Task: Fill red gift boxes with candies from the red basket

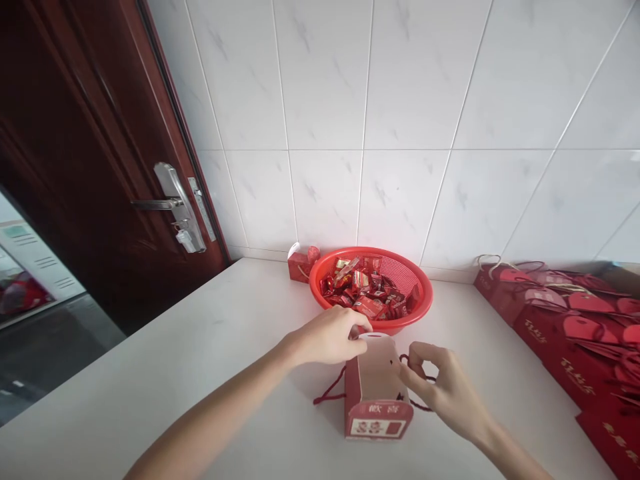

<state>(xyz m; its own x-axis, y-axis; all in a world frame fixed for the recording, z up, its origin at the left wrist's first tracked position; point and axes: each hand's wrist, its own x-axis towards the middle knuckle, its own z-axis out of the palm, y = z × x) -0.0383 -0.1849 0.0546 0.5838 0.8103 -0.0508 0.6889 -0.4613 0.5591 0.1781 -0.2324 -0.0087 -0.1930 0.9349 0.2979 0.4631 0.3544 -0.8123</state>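
A small red cardboard gift box (pixel 379 420) with pale printed panels stands on the table in front of me, its top open and its plain inside showing. My left hand (pixel 336 333) has thumb and forefinger curled closed on the box's far left edge, by the raised end flap. On the opposite side, my right hand (pixel 446 381) pinches at the right wall, close to the dark red cord (pixel 423 404). Another stretch of cord (pixel 327 395) loops out on the left. What exactly lies between the right fingertips is partly hidden.
Behind the box sits a red plastic basket (pixel 425 293) of wrapped sweets (pixel 367 290). Next to it is a small red box (pixel 299 265) against the tiled wall (pixel 325 193). Rows of red gift boxes (pixel 555 347) line the right. A brown door (pixel 105 133) stands beyond the table's left edge.
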